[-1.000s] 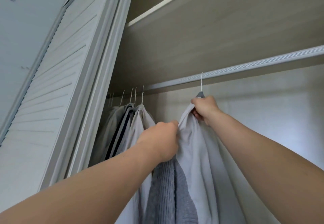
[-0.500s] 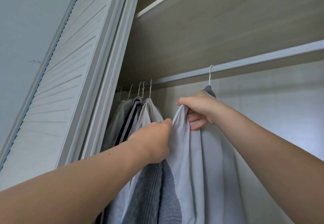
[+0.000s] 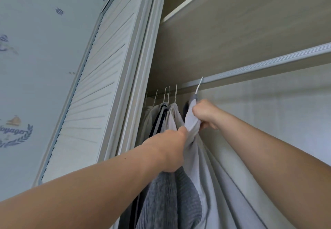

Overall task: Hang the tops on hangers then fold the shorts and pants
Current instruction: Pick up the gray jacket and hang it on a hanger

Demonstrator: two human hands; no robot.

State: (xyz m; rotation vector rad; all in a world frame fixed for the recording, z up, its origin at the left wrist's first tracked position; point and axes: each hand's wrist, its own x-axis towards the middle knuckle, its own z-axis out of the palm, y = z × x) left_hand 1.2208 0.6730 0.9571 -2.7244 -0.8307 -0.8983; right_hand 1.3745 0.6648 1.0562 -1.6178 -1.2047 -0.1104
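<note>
A pale lilac top hangs on a hanger whose white hook is over the wardrobe rail. My right hand grips the fabric near the collar just below the hook. Lower and to the left, my left hand pinches the front edge of the same top. A grey knitted garment hangs under my left hand, inside the top's open front.
Several other tops hang on hangers at the rail's left end. A white louvred wardrobe door stands on the left, a wooden shelf runs above the rail, and the wardrobe's pale back wall is on the right.
The hanger and top have slid left along the rail toward the other clothes. My right hand has closed on the collar area, and my left hand keeps its pinch on the front edge.
</note>
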